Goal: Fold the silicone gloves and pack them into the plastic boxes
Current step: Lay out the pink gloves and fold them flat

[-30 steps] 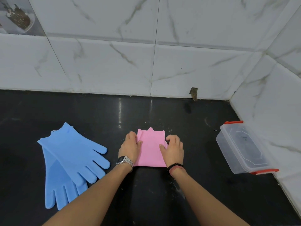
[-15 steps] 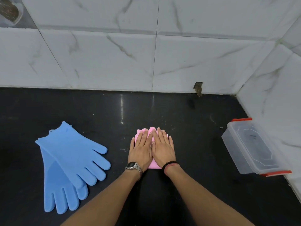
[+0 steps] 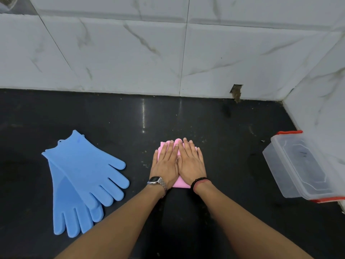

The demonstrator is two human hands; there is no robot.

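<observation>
Folded pink silicone gloves (image 3: 180, 184) lie on the black counter (image 3: 224, 137) in the middle. My left hand (image 3: 165, 164) and my right hand (image 3: 190, 162) rest flat on top of them, side by side, fingers stretched forward, covering most of the pink. Only a far edge and a near corner of the pink show. A pair of blue silicone gloves (image 3: 84, 176) lies flat and unfolded at the left, one over the other, fingers toward me. A clear plastic box (image 3: 298, 165) with red clips stands at the right, against the side wall, lid on.
White marble-look tiles (image 3: 130, 53) form the back wall and the right wall, meeting in a corner at the far right. A small chipped hole (image 3: 236, 91) sits at the base of the back wall. Black counter stretches between the gloves and the box.
My hands moved from the pink gloves' sides onto their top and now press flat on them. The camera has tilted down a little.
</observation>
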